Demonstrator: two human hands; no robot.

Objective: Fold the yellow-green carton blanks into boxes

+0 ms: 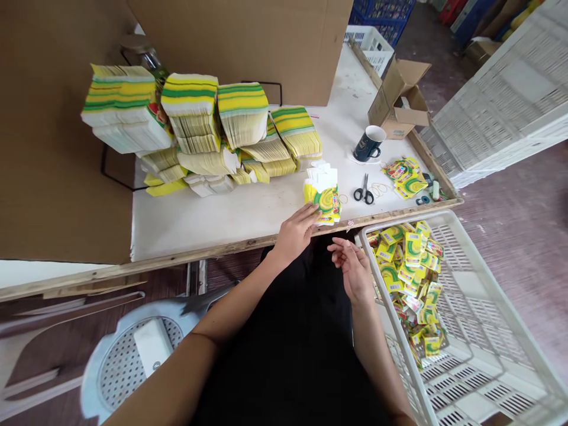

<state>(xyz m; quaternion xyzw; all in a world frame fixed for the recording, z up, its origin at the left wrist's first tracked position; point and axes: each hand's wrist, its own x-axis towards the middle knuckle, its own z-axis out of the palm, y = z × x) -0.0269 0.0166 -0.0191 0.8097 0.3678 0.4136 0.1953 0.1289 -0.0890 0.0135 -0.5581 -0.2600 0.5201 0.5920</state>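
My left hand (296,232) rests its fingertips on a small pile of flat yellow and green printed cartons (325,198) at the table's front edge; its fingers are stretched out. Off the edge, to the right and nearer my body, hangs my right hand (352,263), fingers loosely bent and apart, holding nothing visible. Bundled stacks of flat cartons (242,115) stand in rows at the back left of the white table (213,219). A white crate (481,307) to the right of my right hand contains many folded yellow boxes (412,251).
Black scissors (364,192), rubber bands, a dark mug (369,144), an open cardboard box (399,103) and a loose carton heap (406,176) lie on the table's right. Large cardboard sheets (239,41) stand behind. A grey-blue stool (133,349) is at lower left.
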